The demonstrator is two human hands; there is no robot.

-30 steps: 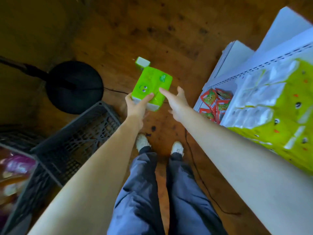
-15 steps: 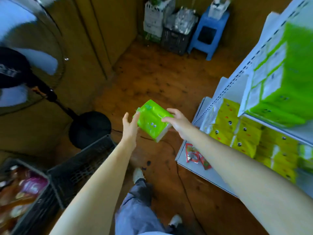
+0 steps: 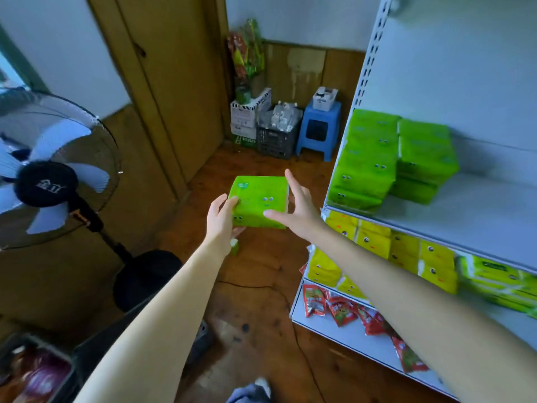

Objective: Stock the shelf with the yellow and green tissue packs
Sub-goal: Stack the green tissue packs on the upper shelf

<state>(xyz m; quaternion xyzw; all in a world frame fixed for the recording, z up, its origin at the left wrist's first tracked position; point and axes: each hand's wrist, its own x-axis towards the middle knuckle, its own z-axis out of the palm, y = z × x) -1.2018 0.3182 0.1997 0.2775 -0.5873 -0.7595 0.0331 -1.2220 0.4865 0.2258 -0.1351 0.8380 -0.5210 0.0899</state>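
Both hands are holding a bright green plastic-wrapped tissue pack (image 3: 259,201) in the air, just left of the white metal shelf (image 3: 476,210). Left hand (image 3: 223,221) is cupping its lower left edge; right hand (image 3: 299,209) is pressing its right side, fingers spread. Stacked green tissue packs (image 3: 392,158) are sitting on that shelf, yellow tissue packs (image 3: 374,242) one level below.

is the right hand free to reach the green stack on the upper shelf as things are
Probably not yet. The right hand is pressed against the green tissue pack, sharing the hold with the left hand. The path itself looks open: nothing stands between it and the green stack on the upper shelf.
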